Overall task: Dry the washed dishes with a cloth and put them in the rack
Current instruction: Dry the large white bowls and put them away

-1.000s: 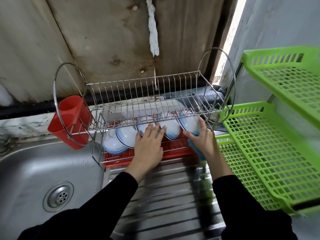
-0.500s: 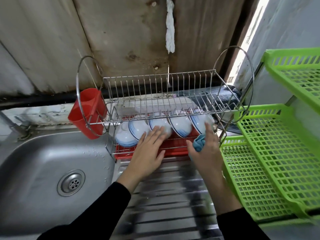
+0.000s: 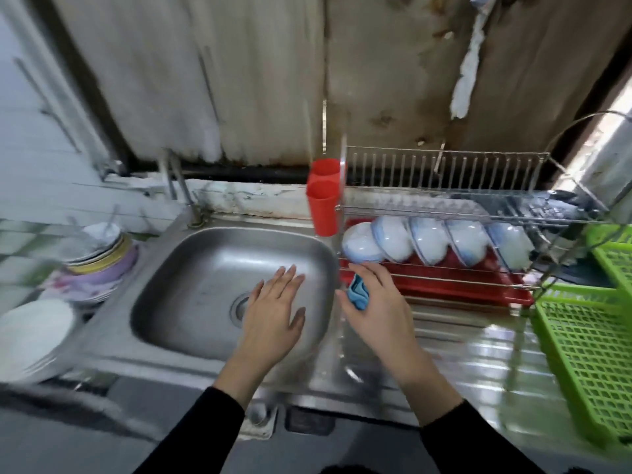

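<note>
My left hand [image 3: 273,311] hovers flat over the steel sink [image 3: 191,268], fingers straight, holding nothing. My right hand [image 3: 376,302] grips a small blue cloth [image 3: 357,291] just in front of the wire dish rack [image 3: 444,217]. Several white bowls with blue rims [image 3: 431,241] stand on edge in the rack's lower tier above a red drip tray [image 3: 461,289]. Left of the sink, a stack of plates and bowls [image 3: 99,258] sits beside a pile of white plates [image 3: 34,336].
A red cutlery cup [image 3: 323,200] hangs on the rack's left end. A green plastic shelf unit [image 3: 588,354] stands at the right. The tap pipe [image 3: 181,189] rises behind the sink. The ribbed drainboard [image 3: 478,364] lies in front of the rack.
The view has swung left, bringing the sink and the dish stacks into sight. Both hands have left the bowls in the rack; the left now hovers over the sink, the right still holds the cloth.
</note>
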`<state>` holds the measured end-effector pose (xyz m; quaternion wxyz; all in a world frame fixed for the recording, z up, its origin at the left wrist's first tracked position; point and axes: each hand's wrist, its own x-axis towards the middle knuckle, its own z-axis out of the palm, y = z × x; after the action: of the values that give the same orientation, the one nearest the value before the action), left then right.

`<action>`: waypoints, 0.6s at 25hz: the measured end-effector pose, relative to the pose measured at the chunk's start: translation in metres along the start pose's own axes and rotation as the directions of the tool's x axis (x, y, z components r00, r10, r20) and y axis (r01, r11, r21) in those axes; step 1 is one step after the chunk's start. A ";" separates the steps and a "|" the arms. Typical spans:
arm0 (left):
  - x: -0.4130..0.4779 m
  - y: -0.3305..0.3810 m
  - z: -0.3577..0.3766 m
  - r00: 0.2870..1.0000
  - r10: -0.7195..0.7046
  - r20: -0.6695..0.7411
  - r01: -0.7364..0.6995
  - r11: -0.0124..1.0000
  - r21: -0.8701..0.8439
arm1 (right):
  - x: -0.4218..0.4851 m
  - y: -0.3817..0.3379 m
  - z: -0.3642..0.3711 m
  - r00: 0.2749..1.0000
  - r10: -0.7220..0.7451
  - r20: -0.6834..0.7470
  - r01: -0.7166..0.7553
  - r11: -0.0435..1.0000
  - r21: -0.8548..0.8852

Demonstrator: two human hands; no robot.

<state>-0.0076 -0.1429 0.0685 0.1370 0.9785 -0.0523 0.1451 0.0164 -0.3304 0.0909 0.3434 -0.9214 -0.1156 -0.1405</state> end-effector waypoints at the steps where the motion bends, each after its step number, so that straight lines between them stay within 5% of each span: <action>1: -0.014 -0.016 -0.010 1.000 -0.030 0.001 0.030 1.000 0.001 | -0.005 -0.018 0.011 1.000 -0.014 0.028 0.014 1.000 0.014; 15: -0.213 -0.223 -0.111 0.863 -0.492 -0.113 0.502 0.861 0.080 | -0.072 -0.240 0.172 0.855 -0.323 0.407 0.296 0.946 0.130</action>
<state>-0.2091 0.1152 0.0510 0.1197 0.9573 0.2158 0.1509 -0.0948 -0.0473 0.0862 0.3117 -0.8879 -0.3381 0.0126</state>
